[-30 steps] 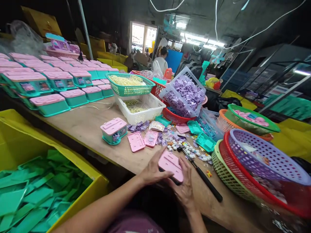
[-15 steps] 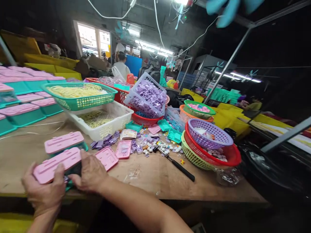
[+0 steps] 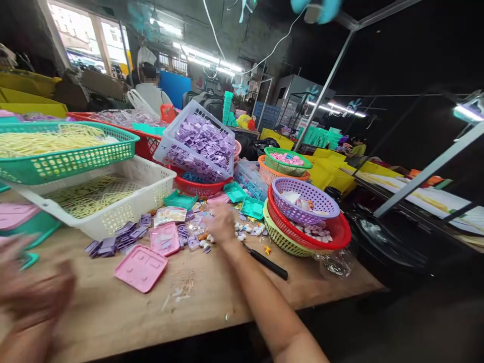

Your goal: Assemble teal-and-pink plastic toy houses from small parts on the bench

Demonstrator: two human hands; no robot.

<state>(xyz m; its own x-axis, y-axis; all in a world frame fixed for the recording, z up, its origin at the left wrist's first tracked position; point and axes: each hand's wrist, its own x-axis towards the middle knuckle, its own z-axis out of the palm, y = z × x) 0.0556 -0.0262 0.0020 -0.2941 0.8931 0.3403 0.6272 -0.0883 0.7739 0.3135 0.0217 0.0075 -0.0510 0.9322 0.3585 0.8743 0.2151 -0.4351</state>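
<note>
At the left edge, my left hand (image 3: pixel 36 282) is smeared by motion, but its thumb stands apart from the fingers and I see nothing held. Close by are a piece of teal plastic (image 3: pixel 29 260) and a pink-lidded teal box (image 3: pixel 18 216). My right hand (image 3: pixel 221 223) reaches over the pile of small parts; blur hides its fingertips. White small pieces (image 3: pixel 255 230) and a black-handled tool (image 3: pixel 268 263) lie to its right. To its left are a pink tray (image 3: pixel 165 238) holding small pieces, a pink lid (image 3: pixel 141 268) and purple plastic pieces (image 3: pixel 123 237).
A green basket (image 3: pixel 75 159) of yellow strands rests on a white crate (image 3: pixel 151 189). Behind the pile, a tilted bin (image 3: pixel 200 146) holds purple pieces. Stacked baskets (image 3: pixel 308 212) stand at right, near the table edge. A person (image 3: pixel 151 96) is in the background.
Both hands have come off the pink-lidded box they held. My right hand has moved right to the small parts; the left is at the left edge. The view has swung right.
</note>
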